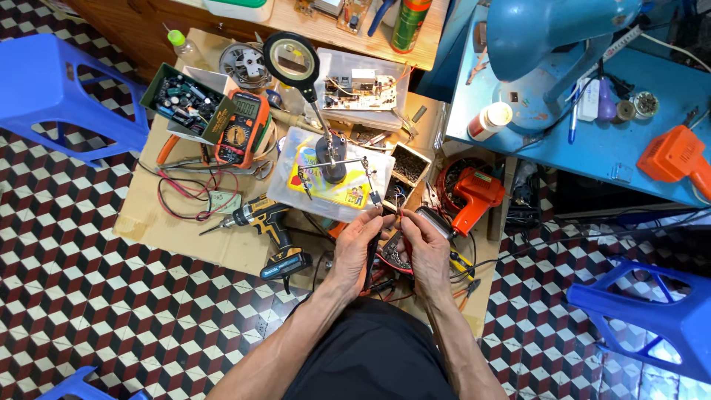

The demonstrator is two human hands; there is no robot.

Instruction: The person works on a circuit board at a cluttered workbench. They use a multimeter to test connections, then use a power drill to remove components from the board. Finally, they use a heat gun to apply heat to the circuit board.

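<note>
Left hand [361, 244]: fingers curled around a slim black probe-like tool [369, 259], tip pointing far. Right hand [426, 241]: thumb and fingertips pinched on a small dark component with thin wires [401, 216], too small to identify, held between both hands just above the near edge of the cardboard sheet [148, 215].

Just beyond: black helping-hands stand with round magnifier [292, 59] on a clear plastic box [281, 181].

Left: yellow-and-black cordless drill [268, 222]; orange multimeter [238, 130].

Right: orange glue gun [474, 194].
</note>
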